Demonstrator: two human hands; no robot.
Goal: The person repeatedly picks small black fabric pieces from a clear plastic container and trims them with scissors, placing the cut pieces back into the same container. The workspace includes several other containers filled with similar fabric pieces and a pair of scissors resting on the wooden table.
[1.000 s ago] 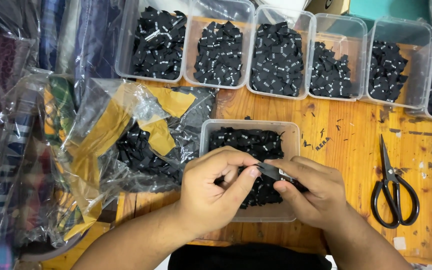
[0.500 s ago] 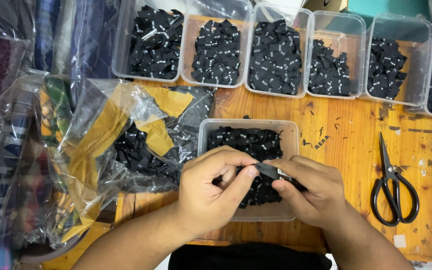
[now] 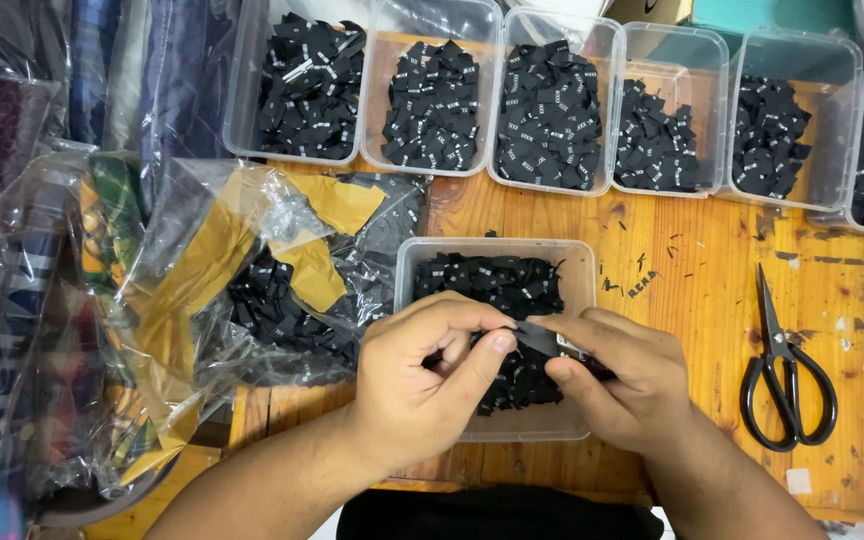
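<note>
My left hand and my right hand meet over a clear plastic tub full of small black fabric labels. Both pinch one small black label between thumb and fingers, the left at its left end, the right at its right end. The tub stands on a wooden table straight in front of me. My hands hide the tub's near half.
Several clear tubs of black labels line the table's far edge. Black scissors lie shut at the right. Crinkled plastic bags with yellow paper and more labels lie at the left, next to bagged striped fabric.
My hands have stayed over the tub with only slight finger movement on the label. Nothing else has moved.
</note>
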